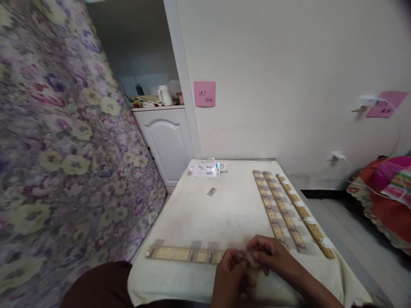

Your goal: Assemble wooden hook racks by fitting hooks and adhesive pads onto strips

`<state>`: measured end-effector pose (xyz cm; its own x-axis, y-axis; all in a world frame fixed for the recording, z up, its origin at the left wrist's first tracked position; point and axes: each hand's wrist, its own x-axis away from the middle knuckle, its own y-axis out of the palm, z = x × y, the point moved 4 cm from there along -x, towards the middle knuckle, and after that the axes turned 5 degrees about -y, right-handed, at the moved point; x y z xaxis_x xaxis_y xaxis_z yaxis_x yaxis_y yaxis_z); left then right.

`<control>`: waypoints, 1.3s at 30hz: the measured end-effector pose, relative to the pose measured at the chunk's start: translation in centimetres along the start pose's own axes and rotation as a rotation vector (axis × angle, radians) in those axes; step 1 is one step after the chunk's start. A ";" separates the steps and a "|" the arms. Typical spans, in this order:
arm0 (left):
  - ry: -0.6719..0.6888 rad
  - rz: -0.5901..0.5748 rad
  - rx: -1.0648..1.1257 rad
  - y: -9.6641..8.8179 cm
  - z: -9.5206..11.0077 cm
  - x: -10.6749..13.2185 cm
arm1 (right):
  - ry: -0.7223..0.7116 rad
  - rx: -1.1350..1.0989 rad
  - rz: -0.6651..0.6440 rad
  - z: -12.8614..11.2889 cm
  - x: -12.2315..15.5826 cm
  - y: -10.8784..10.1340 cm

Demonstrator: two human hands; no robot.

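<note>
My left hand (231,271) and my right hand (265,254) meet at the table's near side, fingertips pinched close together. Between them is something small and partly shiny, too blurred and covered to name. Just beneath lies the right end of a pale wooden strip with rows of small holes (173,253), running left to right. Clear little cards with shiny metal pieces, such as this one (192,252), sit across that strip. My hands hide its right end.
Three similar strips lie lengthwise at the right, including one with white round tags (302,210). A small card (212,191) rests mid-table, and clear packages (204,168) lie at the back on the cream cloth (192,214). A floral curtain (80,162) hangs left.
</note>
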<state>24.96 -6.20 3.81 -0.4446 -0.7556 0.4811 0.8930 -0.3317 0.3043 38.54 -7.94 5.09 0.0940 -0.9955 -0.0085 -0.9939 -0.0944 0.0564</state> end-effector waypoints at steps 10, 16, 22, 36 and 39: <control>-0.056 -0.134 0.033 0.9 -1.5 0.8 | -0.025 0.231 0.017 -1.3 0.5 -1.4; -0.200 -0.133 0.156 1.7 -3.6 0.5 | -0.020 0.261 0.039 -0.6 0.2 -1.8; -0.272 0.022 0.282 1.9 -4.6 -0.1 | -0.042 0.477 0.133 0.2 -0.1 -2.6; -0.224 0.142 0.200 1.7 -5.2 -0.9 | -0.076 0.674 0.099 1.7 -1.9 -3.1; -0.233 0.139 0.182 1.6 -5.2 -0.9 | -0.075 0.697 0.096 1.6 -2.2 -2.9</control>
<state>27.20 -8.97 -0.42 -0.3419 -0.6301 0.6972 0.9284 -0.1119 0.3542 41.14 -5.46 3.30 0.0244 -0.9941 -0.1055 -0.8048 0.0430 -0.5920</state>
